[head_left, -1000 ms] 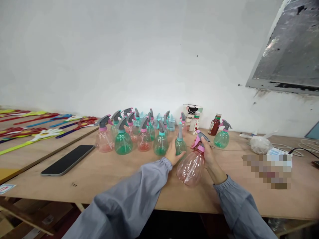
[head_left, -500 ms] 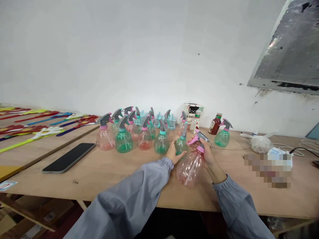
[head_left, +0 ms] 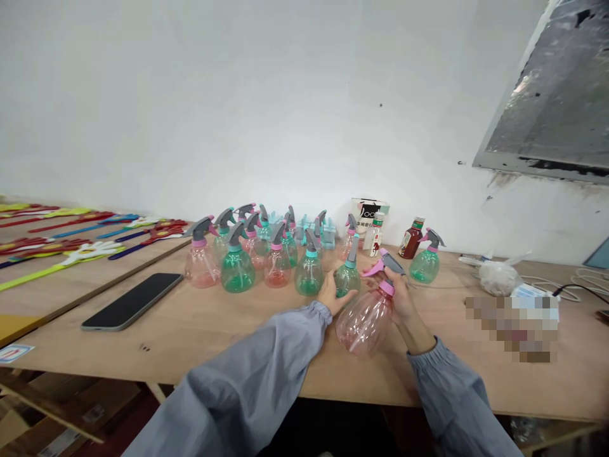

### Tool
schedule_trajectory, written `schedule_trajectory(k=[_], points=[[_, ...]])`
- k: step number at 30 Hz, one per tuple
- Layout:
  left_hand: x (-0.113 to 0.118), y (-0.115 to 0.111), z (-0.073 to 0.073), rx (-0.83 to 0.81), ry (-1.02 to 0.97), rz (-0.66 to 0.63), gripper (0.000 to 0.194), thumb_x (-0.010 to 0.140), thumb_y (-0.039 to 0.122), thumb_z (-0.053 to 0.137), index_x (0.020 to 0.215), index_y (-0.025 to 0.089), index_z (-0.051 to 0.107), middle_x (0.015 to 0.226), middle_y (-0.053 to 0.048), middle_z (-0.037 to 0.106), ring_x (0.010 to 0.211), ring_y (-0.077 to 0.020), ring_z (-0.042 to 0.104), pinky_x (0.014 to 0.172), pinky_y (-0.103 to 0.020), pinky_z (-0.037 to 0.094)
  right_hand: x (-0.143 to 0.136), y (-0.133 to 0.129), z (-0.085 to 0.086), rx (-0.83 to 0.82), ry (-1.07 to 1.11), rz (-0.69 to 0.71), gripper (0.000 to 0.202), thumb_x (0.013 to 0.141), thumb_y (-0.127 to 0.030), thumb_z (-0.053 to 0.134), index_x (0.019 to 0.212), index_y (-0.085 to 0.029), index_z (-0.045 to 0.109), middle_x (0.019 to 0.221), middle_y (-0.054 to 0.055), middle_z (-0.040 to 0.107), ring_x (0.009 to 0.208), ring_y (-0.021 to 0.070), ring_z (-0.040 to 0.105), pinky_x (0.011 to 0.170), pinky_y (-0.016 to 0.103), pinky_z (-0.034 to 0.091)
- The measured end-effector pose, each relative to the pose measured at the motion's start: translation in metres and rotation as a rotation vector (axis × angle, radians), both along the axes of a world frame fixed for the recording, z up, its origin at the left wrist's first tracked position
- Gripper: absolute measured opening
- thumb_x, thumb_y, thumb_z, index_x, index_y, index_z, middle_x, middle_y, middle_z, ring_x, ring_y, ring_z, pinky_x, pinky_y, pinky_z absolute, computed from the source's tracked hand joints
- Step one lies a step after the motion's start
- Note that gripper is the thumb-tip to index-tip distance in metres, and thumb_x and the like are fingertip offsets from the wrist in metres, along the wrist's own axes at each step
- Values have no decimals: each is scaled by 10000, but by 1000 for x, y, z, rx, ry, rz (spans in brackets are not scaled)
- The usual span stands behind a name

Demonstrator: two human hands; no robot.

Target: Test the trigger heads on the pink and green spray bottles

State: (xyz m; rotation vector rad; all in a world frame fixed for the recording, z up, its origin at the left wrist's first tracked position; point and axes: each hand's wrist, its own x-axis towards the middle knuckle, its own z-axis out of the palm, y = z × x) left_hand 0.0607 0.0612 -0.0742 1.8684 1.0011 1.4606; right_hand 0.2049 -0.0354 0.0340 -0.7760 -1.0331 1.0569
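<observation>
My right hand (head_left: 402,295) is closed around the neck and grey spray head of a pink spray bottle (head_left: 364,320). The bottle tilts, its base down to the left and its pink trigger pointing left. Beside it my left hand (head_left: 332,293) is open, thumb stretched out to the right. This hand is against the left side of a green spray bottle (head_left: 347,280); whether it grips the bottle is unclear. Left of my hands, several spray bottles stand upright, among them a green one (head_left: 309,274) and a pink one (head_left: 277,266).
At the left lie a black phone (head_left: 133,300) and colourful flower-shaped sticks (head_left: 90,252). A brown sauce bottle (head_left: 411,240), another green spray bottle (head_left: 424,263) and a small box (head_left: 366,209) stand toward the wall. A plastic bag (head_left: 498,277) and cables lie right.
The pink spray bottle's head has shifted slightly right with my right hand, so the bottle tilts a little more. My left hand stays almost still.
</observation>
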Motion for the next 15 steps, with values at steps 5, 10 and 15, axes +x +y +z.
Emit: schedule_trajectory(k=[5, 10, 15], points=[[0, 0, -1, 14, 14, -6, 832, 713, 434, 828, 1384, 188, 403, 1359, -187, 556, 1322, -359, 547, 1148, -551, 421, 1, 2, 0, 24, 7, -45, 379, 666, -576, 772, 803, -232, 692, 782, 40, 762, 844, 252, 745, 667, 327, 601], [0, 0, -1, -32, 50, 17, 842, 710, 425, 825, 1376, 181, 371, 1372, -179, 538, 1342, -362, 528, 1152, -574, 404, 20, 2, 0, 48, -81, -162, 432, 685, -636, 753, 811, -226, 704, 788, 41, 763, 809, 245, 742, 690, 340, 605], [1, 0, 0, -30, 54, 10, 835, 712, 425, 827, 1358, 154, 373, 1369, -195, 530, 1334, -362, 531, 1157, -565, 395, 103, 11, -3, 200, -396, -652, 460, 739, -601, 740, 996, -219, 739, 946, 59, 775, 894, 248, 732, 826, 411, 588]])
